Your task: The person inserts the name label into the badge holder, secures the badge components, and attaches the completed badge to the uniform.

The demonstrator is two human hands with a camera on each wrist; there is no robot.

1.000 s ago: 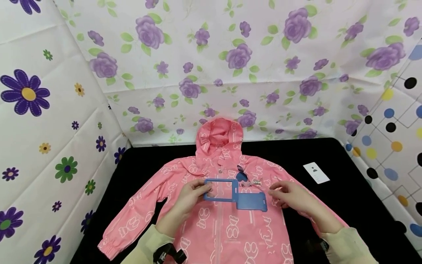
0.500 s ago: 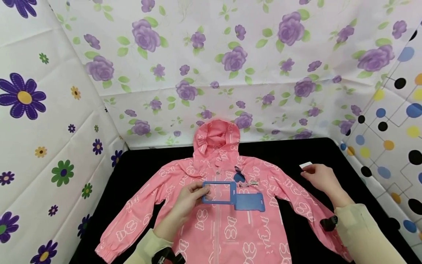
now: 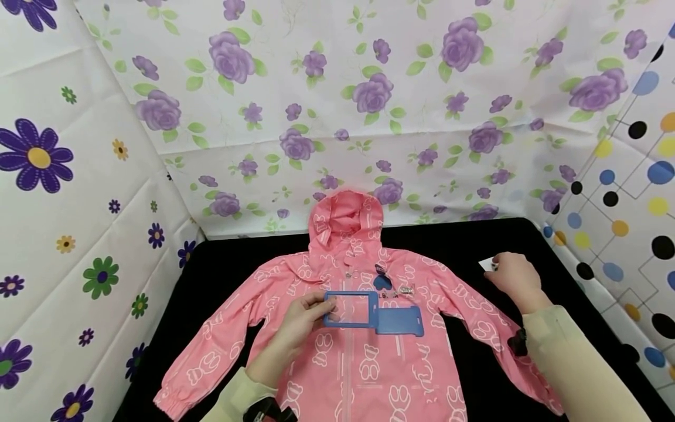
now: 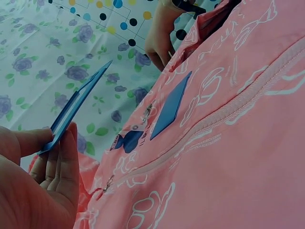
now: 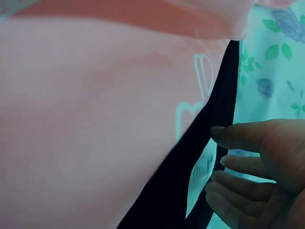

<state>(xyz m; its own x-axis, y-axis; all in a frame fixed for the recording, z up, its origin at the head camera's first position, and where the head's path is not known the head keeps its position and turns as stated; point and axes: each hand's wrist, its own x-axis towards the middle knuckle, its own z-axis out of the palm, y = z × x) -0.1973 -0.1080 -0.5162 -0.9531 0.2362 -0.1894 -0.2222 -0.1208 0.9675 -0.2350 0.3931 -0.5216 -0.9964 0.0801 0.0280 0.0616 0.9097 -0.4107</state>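
My left hand pinches the left end of a blue badge-holder frame with a see-through window, thumb over the top and fingers below. In the left wrist view the frame is raised above the pink jacket. A flat blue badge-holder back lies on the jacket, just right of the frame in the head view. At the right, my right hand reaches over a white card and covers much of it. Seen from the right wrist, the thumb and fingers stand apart, fingertips right at the card.
The pink hooded jacket is spread face up on a black table, sleeves out to both sides. On its chest are a blue heart print and a small metal clip. Patterned cloths hang around the table.
My right hand has moved from beside the blue back piece out to the white card at the right. The left hand still holds the frame in about the same place.
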